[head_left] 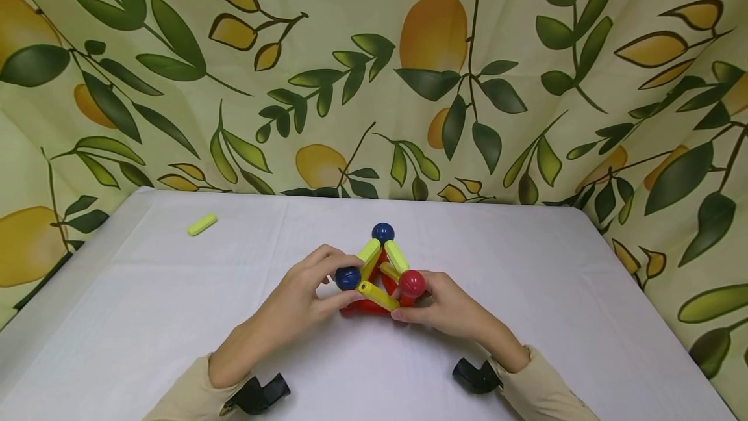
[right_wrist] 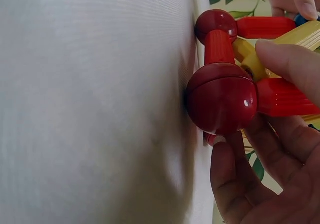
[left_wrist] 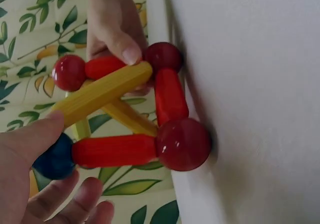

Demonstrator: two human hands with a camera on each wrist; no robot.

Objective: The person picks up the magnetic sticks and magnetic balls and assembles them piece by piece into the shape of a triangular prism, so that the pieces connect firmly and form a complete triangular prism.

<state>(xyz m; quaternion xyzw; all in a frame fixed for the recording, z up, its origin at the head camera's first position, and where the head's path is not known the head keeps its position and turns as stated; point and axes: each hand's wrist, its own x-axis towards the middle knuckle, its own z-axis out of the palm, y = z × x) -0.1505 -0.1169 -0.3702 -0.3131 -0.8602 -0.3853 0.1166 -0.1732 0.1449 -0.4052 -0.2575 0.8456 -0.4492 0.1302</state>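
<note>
A rod-and-ball structure (head_left: 380, 278) of red and yellow rods with red and blue balls stands mid-table. My left hand (head_left: 337, 286) grips its left corner, thumb on a yellow rod (left_wrist: 97, 95) and fingers curled under a blue ball (left_wrist: 54, 160). My right hand (head_left: 404, 307) grips the right corner. Its thumb (right_wrist: 287, 64) presses the same yellow rod's other end, and its fingers (right_wrist: 250, 184) curl beside a red ball (right_wrist: 222, 99) that touches the tabletop. Another blue ball (head_left: 382, 232) tops the structure. Red rods (left_wrist: 112, 150) form the base.
A loose yellow rod (head_left: 202, 224) lies at the table's far left. The table (head_left: 526, 265) has a white cover. A leaf-and-fruit patterned cloth (head_left: 374, 70) hangs behind and along both sides. Black wrist mounts (head_left: 257, 395) show near the front edge.
</note>
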